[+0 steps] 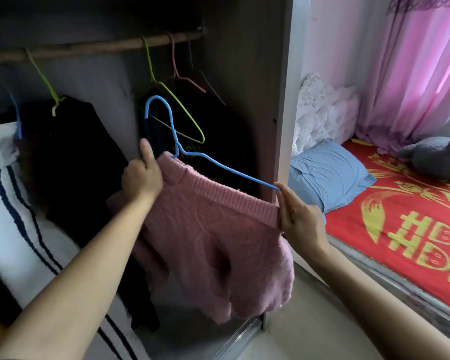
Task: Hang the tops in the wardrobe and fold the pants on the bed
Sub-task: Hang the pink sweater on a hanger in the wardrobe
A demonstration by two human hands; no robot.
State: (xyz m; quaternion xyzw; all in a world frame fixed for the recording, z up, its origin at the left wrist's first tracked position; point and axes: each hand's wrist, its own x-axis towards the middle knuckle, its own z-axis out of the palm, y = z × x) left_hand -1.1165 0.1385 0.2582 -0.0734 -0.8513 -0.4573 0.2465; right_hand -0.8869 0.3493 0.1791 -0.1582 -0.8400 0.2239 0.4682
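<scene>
I hold a pink knitted sweater [213, 237] in front of the open wardrobe. A blue wire hanger [166, 126] sits partly inside its ribbed neck, hook pointing up, right arm bare. My left hand [142, 178] grips the sweater's left shoulder, thumb raised. My right hand [295, 214] pinches the hanger's right tip together with the sweater's right shoulder. The wooden rail [96, 46] runs above, carrying dark tops [70, 162] on green, pink and blue hangers.
A white garment with dark stripes [16, 203] hangs at the left. The wardrobe's side panel [286, 100] stands just right of the sweater. Beyond it lies the bed with a red and gold cover [413, 229], a blue pillow [325, 175] and a grey plush toy [437, 157].
</scene>
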